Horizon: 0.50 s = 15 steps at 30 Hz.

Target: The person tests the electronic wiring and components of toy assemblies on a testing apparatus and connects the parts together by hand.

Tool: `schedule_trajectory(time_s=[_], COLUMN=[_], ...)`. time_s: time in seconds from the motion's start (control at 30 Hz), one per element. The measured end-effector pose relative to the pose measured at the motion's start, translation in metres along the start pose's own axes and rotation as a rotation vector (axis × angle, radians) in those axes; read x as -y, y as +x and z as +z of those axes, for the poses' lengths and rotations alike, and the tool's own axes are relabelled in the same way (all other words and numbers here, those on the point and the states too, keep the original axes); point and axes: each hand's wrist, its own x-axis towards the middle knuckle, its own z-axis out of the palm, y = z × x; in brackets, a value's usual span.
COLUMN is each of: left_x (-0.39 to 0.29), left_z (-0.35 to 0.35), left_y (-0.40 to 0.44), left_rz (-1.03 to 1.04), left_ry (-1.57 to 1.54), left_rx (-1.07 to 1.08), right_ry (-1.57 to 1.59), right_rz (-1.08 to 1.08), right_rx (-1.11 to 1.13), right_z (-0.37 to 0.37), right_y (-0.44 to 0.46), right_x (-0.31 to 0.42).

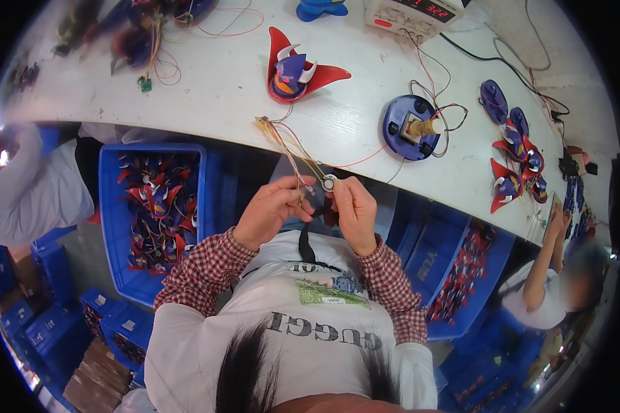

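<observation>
My right hand is closed, its thumb and fingers pinching a small round metal-rimmed disc that looks like a little speaker. Close beside it, my left hand is closed on thin wires with small white ends. These wires run up over the table edge to a toy figure with a purple horned head and red wings, lying on the white table. Right of that lies a round blue base with a yellowish cylinder on it and wires attached.
A power supply with red digits stands at the back. More figures lie on the right of the table. Blue bins of figures stand at my left and right. Two other people sit nearby.
</observation>
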Motion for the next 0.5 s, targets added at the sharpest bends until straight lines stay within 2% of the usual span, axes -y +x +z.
schedule_trajectory(time_s=[0.03, 0.17, 0.5], left_x=[0.001, 0.007, -0.010], left_z=[-0.001, -0.004, 0.010], left_y=[0.000, 0.000, 0.018], left_rz=[-0.001, 0.078, 0.158], left_ry=[0.003, 0.177, 0.186], left_rx=[0.001, -0.048, 0.001], right_ry=[0.002, -0.342, -0.790], right_rz=[0.000, -0.408, -0.613], right_rx=[-0.002, -0.025, -0.066], right_z=[0.000, -0.001, -0.012], right_y=[0.001, 0.007, 0.050], right_x=[-0.001, -0.003, 0.027])
